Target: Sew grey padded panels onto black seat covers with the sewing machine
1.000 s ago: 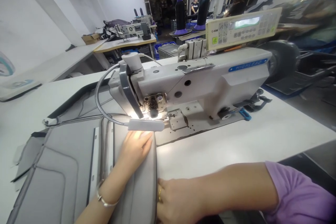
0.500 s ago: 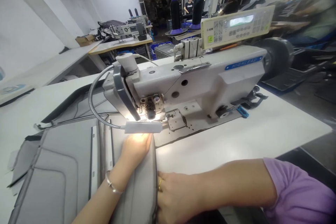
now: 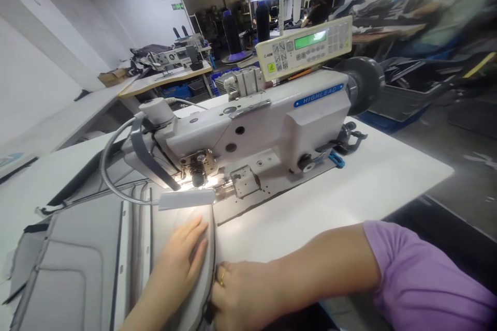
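A grey padded cover [image 3: 77, 238] with dark piped seams lies under the head of a white sewing machine [image 3: 267, 134]. My left hand [image 3: 180, 253] rests flat on the cover's right-hand panel, fingers stretched toward the machine and thumb apart. At the panel's dark right edge, my right hand [image 3: 243, 289] is closed with its fingers curled round the cover; the fingertips are hidden. A light bar [image 3: 186, 199] on a bendable metal arm hides part of the stitching spot, which is brightly lit.
A control panel [image 3: 305, 46] with a green display sits on top of the machine. Behind it stand dark thread cones [image 3: 232, 33]. The white table [image 3: 322, 201] carries the machine. Another sewing machine [image 3: 171, 57] is at the back left. A blurred person [image 3: 452, 15] sits at the far right.
My left hand has drawn back from near the needle and its fingers have spread out. My right hand still grips the cover's edge. The whole view has swung to the right.
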A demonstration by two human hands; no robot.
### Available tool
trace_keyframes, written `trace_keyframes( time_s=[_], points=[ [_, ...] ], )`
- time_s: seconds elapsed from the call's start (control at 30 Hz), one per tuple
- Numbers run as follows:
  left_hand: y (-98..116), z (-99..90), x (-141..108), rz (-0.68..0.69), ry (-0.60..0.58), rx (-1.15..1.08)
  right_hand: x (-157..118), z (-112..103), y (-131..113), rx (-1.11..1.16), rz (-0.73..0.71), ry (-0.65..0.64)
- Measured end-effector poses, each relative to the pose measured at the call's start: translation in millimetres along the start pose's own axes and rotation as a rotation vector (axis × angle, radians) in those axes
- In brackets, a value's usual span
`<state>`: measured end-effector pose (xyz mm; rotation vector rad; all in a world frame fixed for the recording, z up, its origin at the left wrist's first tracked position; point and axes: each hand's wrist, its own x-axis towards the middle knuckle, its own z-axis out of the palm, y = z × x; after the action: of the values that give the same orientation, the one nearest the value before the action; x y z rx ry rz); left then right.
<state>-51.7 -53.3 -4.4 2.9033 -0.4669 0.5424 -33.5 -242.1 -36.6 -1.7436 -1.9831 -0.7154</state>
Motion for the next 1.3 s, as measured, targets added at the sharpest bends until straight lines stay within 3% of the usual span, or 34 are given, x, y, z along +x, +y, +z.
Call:
trace_keyframes(
  time_s=[0.1,0.23,0.57,0.83,1.1,1.3],
  points=[
    [4.7,2.7,-13.5,0.028,0.034,0.019,0.6,3.3,-3.6,-0.029,-0.035,-0.050],
    [3.6,6.6,-11.3,0.053,0.024,0.073,1.5,2.1,-2.5,-0.032,-0.056,-0.065],
    [-9.2,8.0,8.5,0.116,0.019,0.157,1.7,1.8,11.3,-0.089,-0.012,0.082],
    [-12.7,7.5,25.9,0.084,-0.029,0.214,3.5,-4.1,16.8,-0.143,0.030,-0.020],
    [-20.4,20.8,31.6,0.065,-0.001,0.331,9.5,-20.4,21.2,-0.105,0.057,-0.165],
    [-27.2,23.3,38.3,0.185,0.047,0.416,11.1,-20.3,23.4,-0.115,0.097,-0.133]
  ],
)
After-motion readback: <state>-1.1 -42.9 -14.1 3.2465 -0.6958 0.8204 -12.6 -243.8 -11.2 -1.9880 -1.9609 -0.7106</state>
